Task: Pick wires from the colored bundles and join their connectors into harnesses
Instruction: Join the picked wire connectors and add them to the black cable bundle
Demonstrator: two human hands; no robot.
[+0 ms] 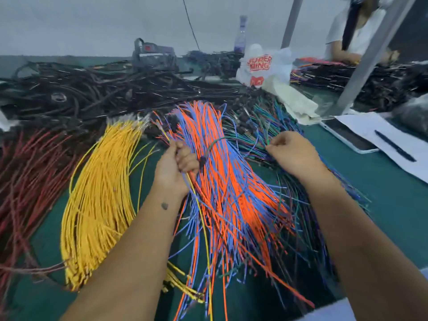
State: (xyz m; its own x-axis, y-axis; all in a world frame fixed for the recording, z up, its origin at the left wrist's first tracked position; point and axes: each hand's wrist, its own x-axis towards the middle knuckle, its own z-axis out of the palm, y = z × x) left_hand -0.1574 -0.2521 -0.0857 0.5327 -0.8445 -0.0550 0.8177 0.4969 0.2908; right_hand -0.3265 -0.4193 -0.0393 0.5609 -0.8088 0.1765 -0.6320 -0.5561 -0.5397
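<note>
Colored wire bundles fan out on a green table (379, 195): dark red wires (27, 172) at the left, yellow wires (99, 200), an orange and blue bundle (229, 188) in the middle, and green and dark wires (257, 133) to the right. My left hand (173, 167) grips a few wires, a yellow one and a red one among them, with a small black connector (202, 161) beside its fingers. My right hand (294, 151) pinches a thin green wire (267, 137) at the edge of the green bundle.
A big heap of black finished harnesses (115, 89) fills the back of the table. A white plastic bag (264, 66), a bottle (240, 35) and a grey device (152, 56) stand behind it. Paper with a pen (394, 145) lies at right. Another person (354, 31) sits across.
</note>
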